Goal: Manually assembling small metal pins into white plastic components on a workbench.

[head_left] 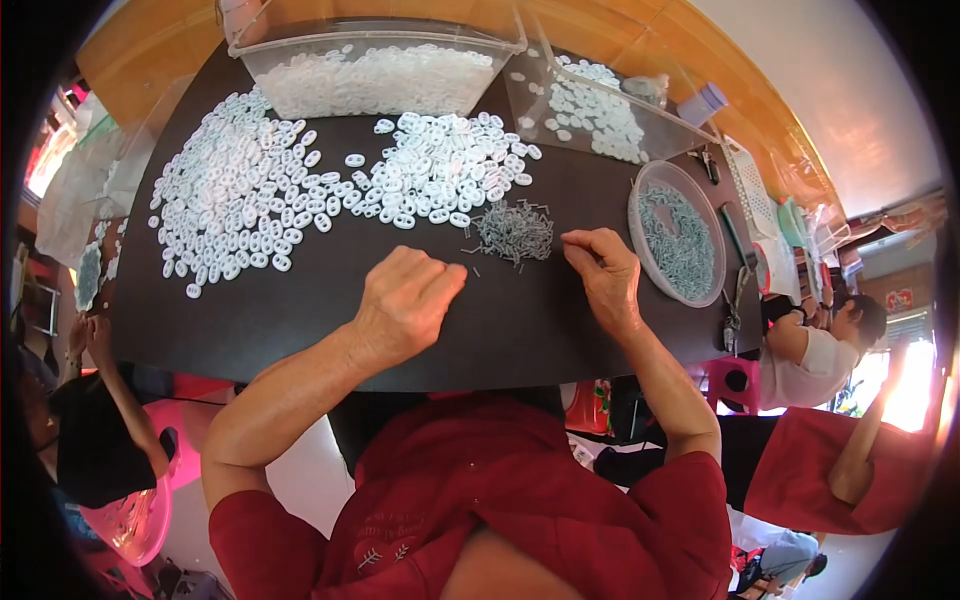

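My left hand (402, 303) is closed above the dark table, thumb pressed to the forefinger. Whatever its fingers may hold is hidden. To the right, my right hand (607, 277) has thumb and forefinger drawn together in a pinch; what is between them is too small to make out. Between and just beyond my hands lies a heap of small grey metal screw-like pins (515, 233), a few strays beside my left fingertips. Behind it is a pile of white oval plastic pieces with two holes each (445, 165). A larger pile of the same pieces (235, 185) spreads to the left.
A clear bin of white pieces (380, 85) stands at the back, beside a clear tray (545, 125) of more. A round tub (718, 265) of metal pins sits right. Hand tools (733, 318) lie at the table's right edge. Other people sit on both sides.
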Demonstrator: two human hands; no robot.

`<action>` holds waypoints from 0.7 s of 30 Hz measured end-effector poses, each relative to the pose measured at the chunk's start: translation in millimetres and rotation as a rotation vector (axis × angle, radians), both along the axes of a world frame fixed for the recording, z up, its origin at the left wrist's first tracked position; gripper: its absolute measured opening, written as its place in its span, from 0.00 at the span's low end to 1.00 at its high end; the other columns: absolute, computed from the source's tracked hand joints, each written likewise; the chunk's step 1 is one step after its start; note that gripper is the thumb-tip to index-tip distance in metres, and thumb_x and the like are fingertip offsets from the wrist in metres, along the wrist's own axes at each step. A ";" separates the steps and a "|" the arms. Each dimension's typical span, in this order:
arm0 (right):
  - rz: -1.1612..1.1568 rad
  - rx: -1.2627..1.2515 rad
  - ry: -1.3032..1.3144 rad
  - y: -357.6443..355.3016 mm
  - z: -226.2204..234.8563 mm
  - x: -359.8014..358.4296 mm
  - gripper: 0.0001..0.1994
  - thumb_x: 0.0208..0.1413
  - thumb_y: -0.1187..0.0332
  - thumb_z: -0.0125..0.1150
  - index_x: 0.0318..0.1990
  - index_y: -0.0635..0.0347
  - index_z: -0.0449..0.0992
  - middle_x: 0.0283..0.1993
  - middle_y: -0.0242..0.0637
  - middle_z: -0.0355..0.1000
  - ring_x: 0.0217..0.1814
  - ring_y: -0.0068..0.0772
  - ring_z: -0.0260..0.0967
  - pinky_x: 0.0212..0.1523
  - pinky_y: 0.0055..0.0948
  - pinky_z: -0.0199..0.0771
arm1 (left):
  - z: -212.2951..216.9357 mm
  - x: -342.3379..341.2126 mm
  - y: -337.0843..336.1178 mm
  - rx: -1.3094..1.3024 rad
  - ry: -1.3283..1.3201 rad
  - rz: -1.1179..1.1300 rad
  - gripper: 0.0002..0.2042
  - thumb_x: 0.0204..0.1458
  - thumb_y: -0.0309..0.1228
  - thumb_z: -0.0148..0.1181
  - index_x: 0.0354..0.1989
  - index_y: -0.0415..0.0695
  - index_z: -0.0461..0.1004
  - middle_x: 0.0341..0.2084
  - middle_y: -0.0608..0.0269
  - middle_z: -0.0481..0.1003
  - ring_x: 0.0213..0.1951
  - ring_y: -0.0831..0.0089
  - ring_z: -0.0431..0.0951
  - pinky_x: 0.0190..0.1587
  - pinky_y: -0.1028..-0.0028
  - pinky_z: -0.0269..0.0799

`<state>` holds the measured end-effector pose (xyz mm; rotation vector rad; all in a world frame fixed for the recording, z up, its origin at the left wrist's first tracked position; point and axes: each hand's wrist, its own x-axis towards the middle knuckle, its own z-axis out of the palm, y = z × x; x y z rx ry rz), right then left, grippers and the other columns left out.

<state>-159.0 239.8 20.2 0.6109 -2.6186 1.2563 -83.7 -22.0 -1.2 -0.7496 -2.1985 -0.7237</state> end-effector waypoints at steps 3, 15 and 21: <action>0.124 0.016 0.153 -17.6 6.1 14.9 0.09 0.42 0.80 0.64 0.34 0.61 0.78 0.30 0.38 0.72 0.33 0.37 0.69 0.35 0.31 0.69 | 8.8 -4.2 -6.0 0.073 -0.001 0.107 0.09 0.37 0.18 0.64 0.30 0.38 0.75 0.20 0.60 0.72 0.22 0.64 0.71 0.25 0.69 0.66; 0.324 0.227 0.518 -81.1 -14.9 27.9 0.08 0.37 0.77 0.64 0.23 0.59 0.69 0.25 0.39 0.61 0.31 0.42 0.60 0.32 0.38 0.61 | 27.7 3.5 -17.6 0.099 -0.011 0.201 0.09 0.41 0.17 0.64 0.32 0.39 0.76 0.20 0.61 0.73 0.23 0.64 0.73 0.26 0.71 0.67; 0.388 0.265 0.620 -75.4 -8.8 23.4 0.07 0.40 0.80 0.62 0.25 0.60 0.69 0.25 0.38 0.61 0.29 0.41 0.59 0.31 0.36 0.60 | 35.4 5.3 -59.7 0.048 0.012 0.436 0.10 0.39 0.20 0.64 0.32 0.42 0.74 0.21 0.60 0.73 0.25 0.61 0.74 0.27 0.65 0.68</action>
